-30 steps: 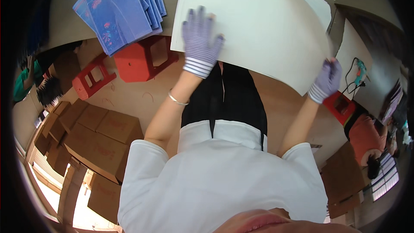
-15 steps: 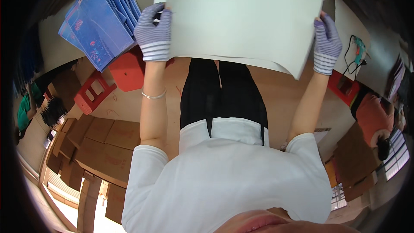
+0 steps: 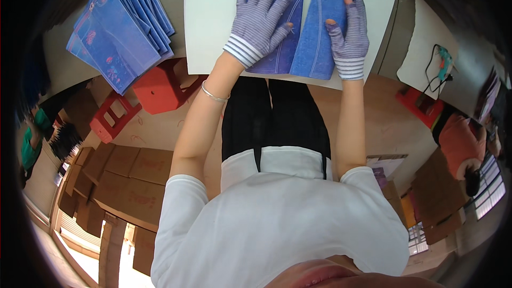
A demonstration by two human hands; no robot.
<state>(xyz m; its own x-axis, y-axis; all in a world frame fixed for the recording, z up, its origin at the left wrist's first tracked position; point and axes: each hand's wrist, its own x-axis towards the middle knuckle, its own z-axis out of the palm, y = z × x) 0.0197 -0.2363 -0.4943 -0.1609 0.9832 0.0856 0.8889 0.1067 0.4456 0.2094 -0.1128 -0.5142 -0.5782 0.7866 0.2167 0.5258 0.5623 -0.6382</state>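
Two gloved hands, left hand (image 3: 261, 18) and right hand (image 3: 349, 34), press flat and open on blue printed sheets (image 3: 301, 21) lying on a white board (image 3: 213, 21); thin, light, likely floppy, best lifted by edges.

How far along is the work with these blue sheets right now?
Done: two blue sheets lie side by side on the white board. In hand: the gloved left hand presses flat on one sheet, the right hand on the other. Left: a fanned stack of blue sheets waits beside the board.
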